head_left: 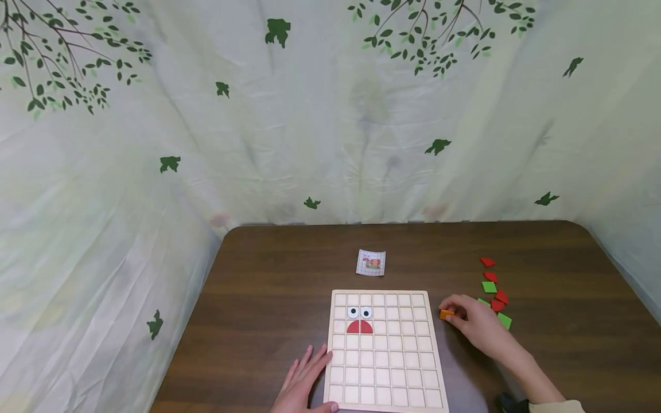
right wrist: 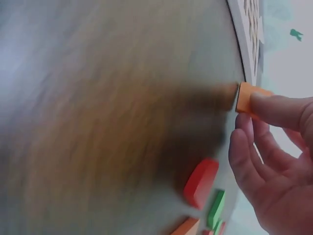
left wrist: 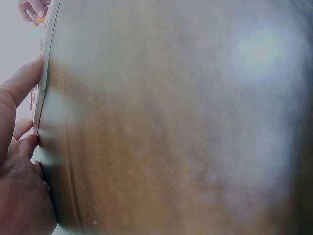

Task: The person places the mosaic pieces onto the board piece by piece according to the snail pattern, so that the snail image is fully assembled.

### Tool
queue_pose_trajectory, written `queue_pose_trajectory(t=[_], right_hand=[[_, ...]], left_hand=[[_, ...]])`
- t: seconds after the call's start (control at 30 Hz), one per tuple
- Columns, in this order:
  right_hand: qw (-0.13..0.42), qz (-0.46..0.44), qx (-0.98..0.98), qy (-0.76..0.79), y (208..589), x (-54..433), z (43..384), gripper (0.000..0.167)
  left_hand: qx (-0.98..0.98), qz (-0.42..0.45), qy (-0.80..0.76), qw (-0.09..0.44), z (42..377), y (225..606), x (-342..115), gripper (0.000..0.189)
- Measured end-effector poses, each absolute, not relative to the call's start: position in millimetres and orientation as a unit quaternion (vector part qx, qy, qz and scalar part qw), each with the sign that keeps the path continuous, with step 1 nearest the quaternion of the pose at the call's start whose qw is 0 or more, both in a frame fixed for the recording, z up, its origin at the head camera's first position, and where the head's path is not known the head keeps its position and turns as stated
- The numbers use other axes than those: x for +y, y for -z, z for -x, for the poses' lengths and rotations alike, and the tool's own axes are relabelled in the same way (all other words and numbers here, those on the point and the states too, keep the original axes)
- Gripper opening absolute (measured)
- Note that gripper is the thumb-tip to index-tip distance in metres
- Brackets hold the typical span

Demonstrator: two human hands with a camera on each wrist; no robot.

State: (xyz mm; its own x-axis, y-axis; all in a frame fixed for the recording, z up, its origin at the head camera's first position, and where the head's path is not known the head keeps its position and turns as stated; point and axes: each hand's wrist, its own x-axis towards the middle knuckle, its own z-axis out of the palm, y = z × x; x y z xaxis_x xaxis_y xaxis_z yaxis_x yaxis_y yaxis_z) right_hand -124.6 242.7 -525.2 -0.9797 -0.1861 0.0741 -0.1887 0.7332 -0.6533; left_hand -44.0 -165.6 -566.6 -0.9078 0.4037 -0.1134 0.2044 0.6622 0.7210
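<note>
Pale leaf-printed cloth (head_left: 310, 126) hangs behind a brown table (head_left: 263, 281) whose blurred bright patch (left wrist: 260, 49) seems reflected light.

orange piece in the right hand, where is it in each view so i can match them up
head: right of centre, lower half; the orange piece is at the fingertips of the right hand
left wrist: small, near the top left corner
right wrist: right of centre, upper half, by the thumb
shared landmark: the pale grid board, low centre in head, edge-on at left in left wrist, upper right in right wrist
</note>
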Motion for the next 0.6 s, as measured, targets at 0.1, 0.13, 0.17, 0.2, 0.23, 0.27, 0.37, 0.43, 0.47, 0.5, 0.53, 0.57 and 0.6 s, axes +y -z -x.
queue_pose_trajectory(t=[0.1,0.13,0.17,0.2,0.23,0.27,0.37,0.43,0.47,0.5,0.53,0.57,0.6], right_hand=[[0.020,-0.088,-0.935,-0.343,522.1,236.2,125.1,0.025],[0.026,-0.086,-0.935,-0.343,521.7,233.9,124.7,0.025],[0.031,-0.085,-0.934,-0.345,521.6,231.5,124.5,0.025],[0.034,-0.083,-0.932,-0.352,521.8,229.0,124.3,0.025],[0.036,-0.083,-0.929,-0.359,522.2,226.5,124.3,0.025],[0.038,-0.085,-0.924,-0.370,522.6,223.9,124.3,0.026],[0.030,-0.093,-0.912,-0.398,524.1,215.5,124.8,0.025],[0.021,-0.095,-0.905,-0.414,524.9,209.6,125.4,0.025],[0.016,-0.095,-0.902,-0.421,525.3,206.5,125.9,0.025],[0.010,-0.095,-0.900,-0.426,525.5,203.4,126.4,0.025],[0.005,-0.092,-0.897,-0.432,525.7,200.1,127.0,0.025],[-0.002,-0.091,-0.894,-0.438,525.6,196.8,127.5,0.025],[-0.008,-0.089,-0.892,-0.442,525.6,193.5,128.0,0.024]], left_hand=[[0.903,-0.172,-0.371,0.131,44.9,566.3,-165.6,0.082],[0.903,-0.172,-0.371,0.132,44.7,566.4,-165.6,0.082],[0.902,-0.171,-0.373,0.134,44.6,566.6,-165.6,0.081],[0.902,-0.171,-0.373,0.134,44.6,566.8,-165.5,0.081],[0.902,-0.171,-0.374,0.134,44.6,566.8,-165.5,0.081],[0.900,-0.170,-0.377,0.135,44.5,566.5,-165.5,0.081],[0.900,-0.170,-0.379,0.134,44.4,565.8,-165.3,0.081],[0.900,-0.170,-0.380,0.134,44.5,565.2,-165.2,0.081],[0.899,-0.168,-0.380,0.136,44.6,564.7,-165.2,0.081],[0.899,-0.167,-0.380,0.137,44.7,564.5,-165.1,0.081],[0.898,-0.166,-0.382,0.141,44.9,564.1,-165.1,0.082],[0.898,-0.165,-0.381,0.143,45.0,563.8,-165.2,0.082],[0.898,-0.164,-0.380,0.147,45.2,563.7,-165.2,0.082]])
